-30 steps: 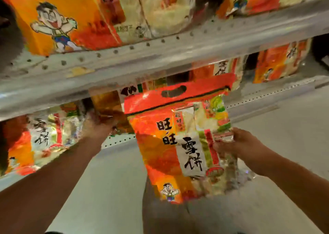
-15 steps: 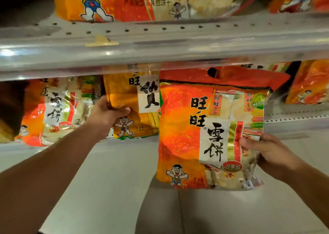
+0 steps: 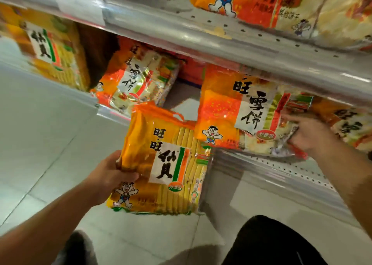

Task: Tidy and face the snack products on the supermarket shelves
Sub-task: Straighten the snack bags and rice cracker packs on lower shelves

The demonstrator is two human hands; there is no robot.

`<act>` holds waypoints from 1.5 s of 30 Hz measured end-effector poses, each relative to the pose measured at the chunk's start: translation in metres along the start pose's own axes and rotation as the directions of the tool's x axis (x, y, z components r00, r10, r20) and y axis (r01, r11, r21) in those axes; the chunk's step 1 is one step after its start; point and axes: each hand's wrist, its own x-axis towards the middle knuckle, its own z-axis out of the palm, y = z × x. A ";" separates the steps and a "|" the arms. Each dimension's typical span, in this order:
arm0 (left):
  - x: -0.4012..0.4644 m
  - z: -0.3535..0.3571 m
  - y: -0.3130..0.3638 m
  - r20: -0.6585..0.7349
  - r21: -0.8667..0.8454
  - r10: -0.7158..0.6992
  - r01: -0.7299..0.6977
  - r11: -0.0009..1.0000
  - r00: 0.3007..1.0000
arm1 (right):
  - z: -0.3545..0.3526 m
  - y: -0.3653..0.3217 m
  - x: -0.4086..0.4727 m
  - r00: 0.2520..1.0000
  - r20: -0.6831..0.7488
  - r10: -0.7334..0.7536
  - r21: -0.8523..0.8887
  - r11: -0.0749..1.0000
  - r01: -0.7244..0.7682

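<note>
My left hand (image 3: pixel 112 176) grips the left edge of a yellow-orange rice cracker bag (image 3: pixel 163 164), held off the shelf in front of the lower shelf. My right hand (image 3: pixel 308 133) holds the right side of an orange-red snow cracker bag (image 3: pixel 237 107), which rests upright on the lower shelf's edge (image 3: pixel 267 164) with its face outward. Another orange-red bag (image 3: pixel 136 77) stands further left on the same shelf, and a yellow bag (image 3: pixel 52 49) stands at the far left.
The upper shelf's metal edge (image 3: pixel 201 35) runs across the top with large orange bags (image 3: pixel 261 4) on it. More orange bags (image 3: pixel 346 123) sit right of my right hand. A gap (image 3: pixel 185 99) lies between the shelved bags. Grey tiled floor (image 3: pixel 50 143) is below; my legs are at the bottom.
My left hand has pulled the yellow bag off the shelf and down toward me. My right hand has set the orange-red bag onto the lower shelf. The view has tilted and shifted left.
</note>
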 end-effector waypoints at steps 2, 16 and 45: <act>-0.013 -0.011 -0.021 -0.038 -0.039 -0.009 0.008 0.999 0.999 | 0.025 0.003 0.012 1.000 0.003 -0.025 -0.083 0.996 0.025; -0.049 -0.023 -0.060 -0.094 -0.223 -0.029 0.007 0.975 0.995 | 0.093 0.031 0.077 0.982 -0.186 -0.013 -0.285 0.958 -0.041; 0.009 -0.142 0.090 0.063 -0.112 0.153 -0.146 0.983 0.986 | 0.243 0.117 0.011 0.953 0.298 -0.064 -0.393 0.901 0.183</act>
